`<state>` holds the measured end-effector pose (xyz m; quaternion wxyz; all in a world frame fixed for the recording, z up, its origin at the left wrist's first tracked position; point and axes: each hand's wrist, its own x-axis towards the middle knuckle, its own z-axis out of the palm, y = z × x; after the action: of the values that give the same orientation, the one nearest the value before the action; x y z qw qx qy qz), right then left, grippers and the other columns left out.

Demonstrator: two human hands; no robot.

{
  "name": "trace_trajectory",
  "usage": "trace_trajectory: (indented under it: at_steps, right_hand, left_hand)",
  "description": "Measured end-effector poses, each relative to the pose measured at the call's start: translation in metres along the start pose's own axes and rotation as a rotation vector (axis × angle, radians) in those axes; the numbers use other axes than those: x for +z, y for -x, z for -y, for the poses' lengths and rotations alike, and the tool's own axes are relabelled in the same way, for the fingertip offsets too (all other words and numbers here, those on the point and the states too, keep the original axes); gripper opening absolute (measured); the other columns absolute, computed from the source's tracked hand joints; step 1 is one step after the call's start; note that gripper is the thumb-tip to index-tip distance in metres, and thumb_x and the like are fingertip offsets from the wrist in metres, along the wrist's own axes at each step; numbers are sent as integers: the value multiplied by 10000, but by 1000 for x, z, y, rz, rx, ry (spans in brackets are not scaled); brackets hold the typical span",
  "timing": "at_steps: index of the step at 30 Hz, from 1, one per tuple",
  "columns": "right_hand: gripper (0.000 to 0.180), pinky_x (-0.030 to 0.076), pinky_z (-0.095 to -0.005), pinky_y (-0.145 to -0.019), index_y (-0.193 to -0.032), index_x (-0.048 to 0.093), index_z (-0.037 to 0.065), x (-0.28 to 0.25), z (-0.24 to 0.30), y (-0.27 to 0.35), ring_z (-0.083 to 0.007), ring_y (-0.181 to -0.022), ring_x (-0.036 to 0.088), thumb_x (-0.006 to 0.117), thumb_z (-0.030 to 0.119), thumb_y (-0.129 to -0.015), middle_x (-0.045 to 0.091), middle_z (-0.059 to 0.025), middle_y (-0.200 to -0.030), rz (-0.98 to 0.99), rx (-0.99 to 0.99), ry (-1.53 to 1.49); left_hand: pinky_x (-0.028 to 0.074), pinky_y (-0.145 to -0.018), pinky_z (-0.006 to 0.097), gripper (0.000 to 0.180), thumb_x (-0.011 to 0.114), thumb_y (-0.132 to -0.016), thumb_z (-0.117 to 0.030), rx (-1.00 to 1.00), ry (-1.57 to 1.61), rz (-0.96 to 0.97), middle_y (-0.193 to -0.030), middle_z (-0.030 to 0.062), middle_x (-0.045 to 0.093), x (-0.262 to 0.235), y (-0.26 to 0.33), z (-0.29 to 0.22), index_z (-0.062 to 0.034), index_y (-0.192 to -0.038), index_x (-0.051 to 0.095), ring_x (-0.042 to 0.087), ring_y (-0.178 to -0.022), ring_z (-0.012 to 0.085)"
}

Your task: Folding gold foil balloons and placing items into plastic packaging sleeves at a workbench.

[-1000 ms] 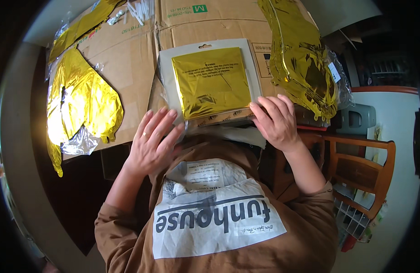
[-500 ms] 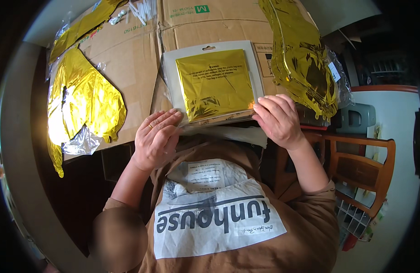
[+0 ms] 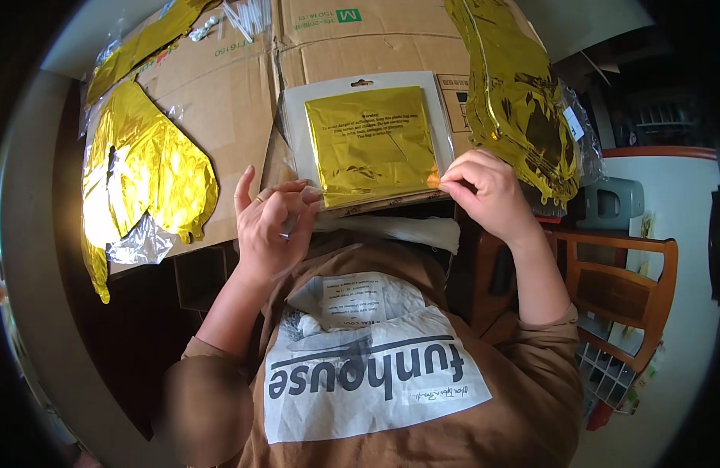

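Flattened brown cardboard [image 3: 219,109] covers the work surface, and on it, straight ahead of the person's chest, lies a clear plastic packet [image 3: 369,140] with a white backing card and a folded gold foil sheet [image 3: 373,144] inside. The packet is roughly square, its hang-hole end pointing away from the person and its near edge overhanging the cardboard's edge toward the body. The right hand [image 3: 488,195] sits at the packet's near right corner, thumb and forefinger pinched shut on that corner of the plastic. The left hand [image 3: 272,226] is at the near left corner, fingers curled in and thumb pressed against the fingertips on what looks like the thin plastic flap there; whether it really has the film between them I cannot tell for sure. So both hands are on the near edge, one at each end, with the packet lying away from the fingers. Just under that edge a rolled white plastic piece [image 3: 399,230] lies across the lap. To the left on the cardboard rest crumpled gold foil balloons [image 3: 141,171] with loose clear wrapping [image 3: 141,243]; another gold foil balloon [image 3: 524,101] lies to the right, just beside the packet. A wooden chair [image 3: 625,288] stands at the far right.
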<state>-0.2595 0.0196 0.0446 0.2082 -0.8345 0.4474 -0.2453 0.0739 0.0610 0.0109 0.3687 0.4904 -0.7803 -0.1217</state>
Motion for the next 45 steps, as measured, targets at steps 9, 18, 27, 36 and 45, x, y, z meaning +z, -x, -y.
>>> trace_trajectory:
  at_steps: [9,18,27,36,45]
  right_hand:
    - [184,504,-348,-642,-790,688,-34,-16,14,-39,-194,-669,640,787,120,-804,667,-120,-732,367,580,-94]
    - [395,532,-401,-733,-886,599,6,-22,15,-40,-312,-798,697,853,278,-753,699,-173,-834,348,645,77]
    - [558,474,-453,-960,-1232,536,34,-13,50,-18,-345,-1060,641,842,201,-795,654,-168,-1121,3,338,385]
    - [605,273,-546,-1185,-1518,414,37,64,8,-35,-429,-1420,382,601,200,-967,419,-264,-1525,-175,49,258]
    - [555,320,-513,-1173,-1485,460,28,54,3,-33,-403,-1398,428,616,213,-986,450,-248,-1512,-149,55,175]
  left_hand:
    - [281,-1141,514,354,797,-780,-128,-325,-93,84,-741,-16,686,0,-6,-11,-90,-1067,594,651,-895,243]
    - [326,-1098,489,690,802,-753,-87,-384,-39,-34,-851,43,691,0,-5,-14,-11,-1363,486,646,-933,262]
    - [268,-1198,561,598,584,-760,21,301,-56,-7,-1380,194,602,10,-14,-52,-23,-1351,501,516,-1370,396]
    - [276,-1192,593,878,608,-690,27,453,232,206,-1510,281,472,59,-14,-73,34,-1517,312,429,-1430,472]
    - [316,-1173,571,991,841,-683,-200,216,-202,233,-1481,200,526,19,-9,-40,-31,-1521,340,472,-1403,408]
